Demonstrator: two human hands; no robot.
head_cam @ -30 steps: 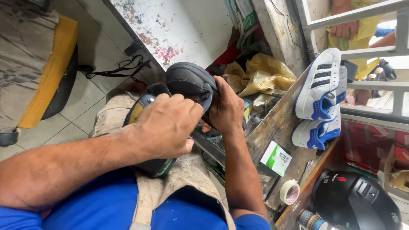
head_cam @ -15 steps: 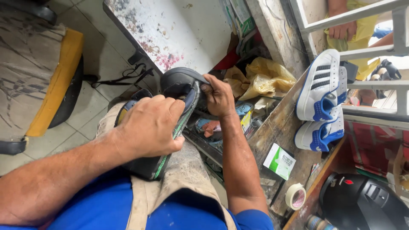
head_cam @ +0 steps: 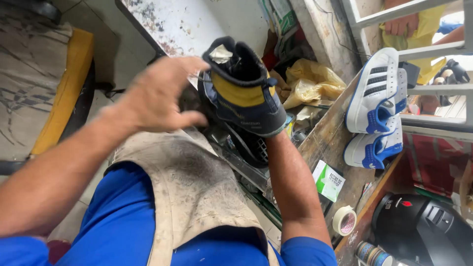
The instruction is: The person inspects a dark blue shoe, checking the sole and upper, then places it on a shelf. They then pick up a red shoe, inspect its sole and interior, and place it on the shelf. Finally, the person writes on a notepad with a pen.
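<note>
Blue trousers and a soiled canvas apron fill the lower field, above a tiled floor and beside a paint-flecked white panel. At right runs a worn wooden bench, bearing a pair of white-and-blue sneakers, with a black helmet lower down at its corner. Centre: a navy high-top shoe with a yellow band, raised over the lap, its collar uppermost and paper stuffed inside. The right hand supports it from beneath; its fingers are largely hidden by the shoe, so the exact grip cannot be told, though it evidently bears the weight. The left hand hovers just beside the shoe, fingers spread, holding nothing. Smaller items: crumpled yellow bag, green-and-white carton, tape roll. Good practice here, as a judgement: keep the underneath support firm and level, so that the free hand can turn or inspect the upper without the shoe slipping towards the cluttered bench.
</note>
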